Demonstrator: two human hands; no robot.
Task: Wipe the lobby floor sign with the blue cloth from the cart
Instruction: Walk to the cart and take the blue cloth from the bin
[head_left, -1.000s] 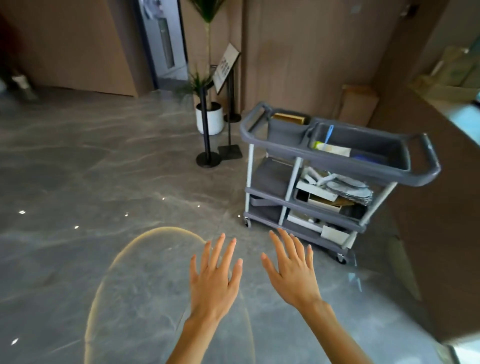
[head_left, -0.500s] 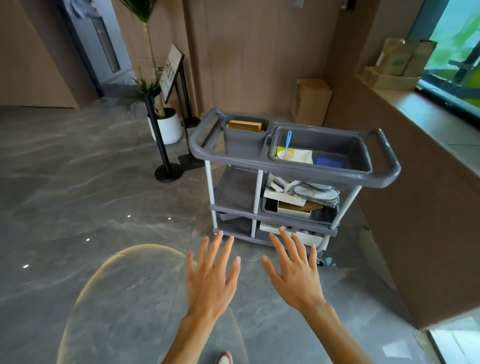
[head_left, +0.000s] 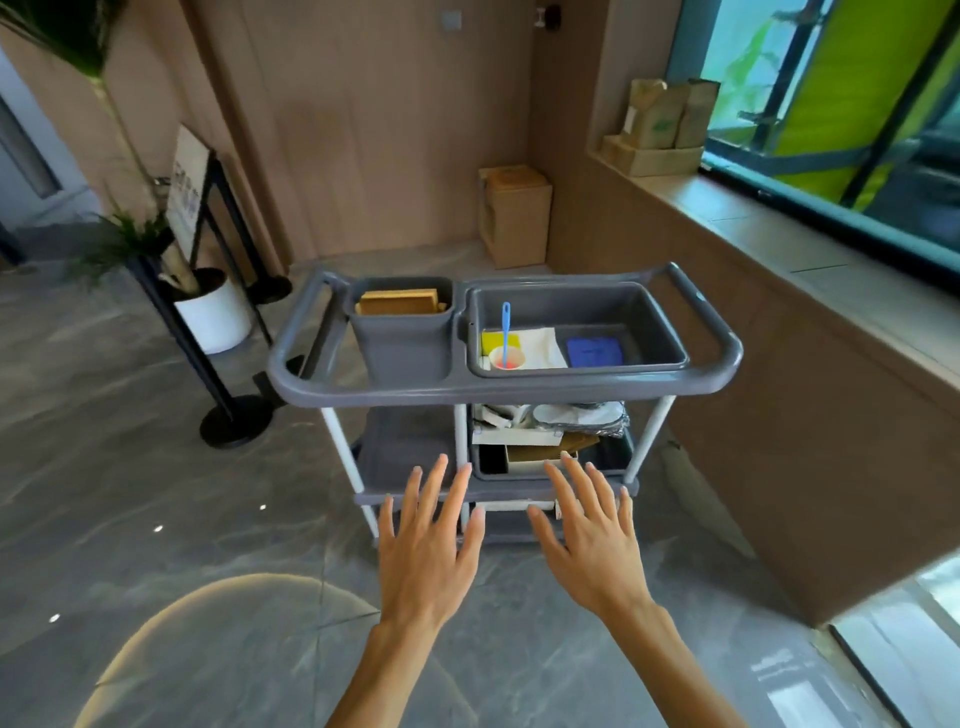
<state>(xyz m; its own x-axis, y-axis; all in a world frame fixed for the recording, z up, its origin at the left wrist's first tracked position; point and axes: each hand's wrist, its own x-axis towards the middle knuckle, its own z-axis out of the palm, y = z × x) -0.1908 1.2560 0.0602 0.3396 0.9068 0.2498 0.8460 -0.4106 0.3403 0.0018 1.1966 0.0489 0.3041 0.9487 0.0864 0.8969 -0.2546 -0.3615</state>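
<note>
A grey three-shelf cart (head_left: 519, 387) stands straight ahead. In its top right tub lies a folded blue cloth (head_left: 594, 351), beside white and yellow cloths and a small cup with a blue stick (head_left: 506, 338). The floor sign (head_left: 186, 192), a tilted white board on a black stand, is at the left behind the cart, next to a potted plant. My left hand (head_left: 426, 545) and my right hand (head_left: 589, 540) hover palm down, fingers spread, in front of the cart's lower shelves. Both hold nothing and touch nothing.
A black post on a round base (head_left: 236, 427) stands left of the cart. A white plant pot (head_left: 218, 317) sits behind it. A cardboard box (head_left: 514, 215) rests by the back wall. A tan counter ledge (head_left: 779, 291) with paper bags runs along the right.
The view has closed in on the cart and swung right; the cart now fills the centre. Both hands stay spread and empty in front of me.
</note>
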